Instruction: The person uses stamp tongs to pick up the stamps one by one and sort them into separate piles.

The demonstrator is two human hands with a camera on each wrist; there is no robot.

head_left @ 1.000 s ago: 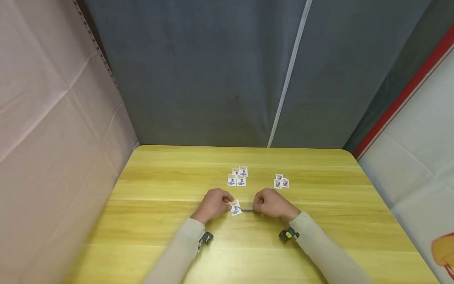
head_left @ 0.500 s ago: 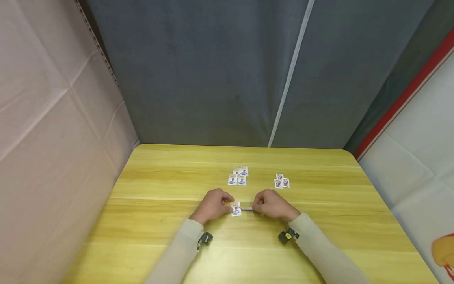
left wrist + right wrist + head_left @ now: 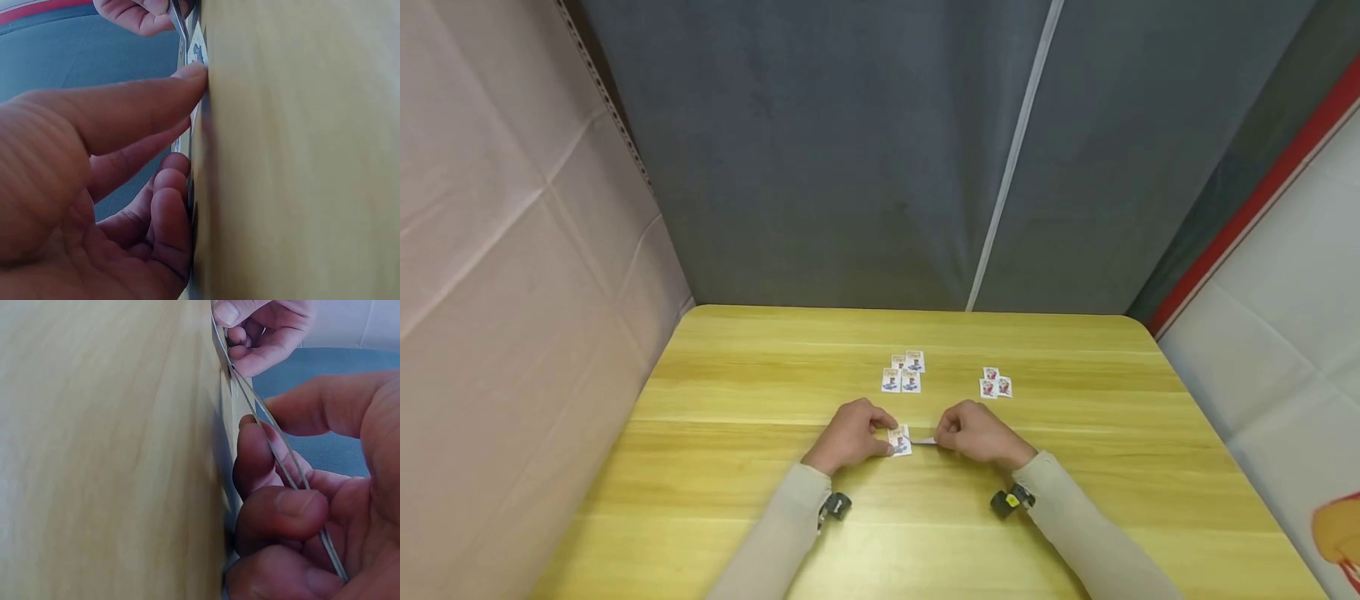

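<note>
Head view, nearest: two pale sleeves (image 3: 775, 533) come in from the bottom edge, each with a small black wrist camera (image 3: 835, 505) strapped on.
Left hand: the left hand (image 3: 850, 433) rests on the yellow wooden table (image 3: 737, 467) with its fingers curled; thumb and fingertips press down on a small picture card (image 3: 899, 441), pinning its left edge. In the left wrist view the thumb tip (image 3: 187, 78) lies against the tabletop right at the card's edge.
Right hand: the right hand (image 3: 976, 433) sits just right of the card, fingers curled, pinching a few thin cards (image 3: 281, 462) held edge-on between thumb and fingers. In the right wrist view they run as pale thin strips through the fingers towards the other hand.
Card position: the pinned card lies face up between the two hands, near the middle of the table, with the far end of the thin cards reaching it.
Middle group: four more picture cards (image 3: 904, 372) lie face up beyond the hands, close together in a rough block.
Right group: three picture cards (image 3: 995, 384) lie face up further right, well apart from the block of four.
Far edge: a grey curtain (image 3: 850, 167) hangs behind the table, a pinkish sheet (image 3: 512, 250) on the left, a white panel with a red stripe (image 3: 1247, 217) on the right.
</note>
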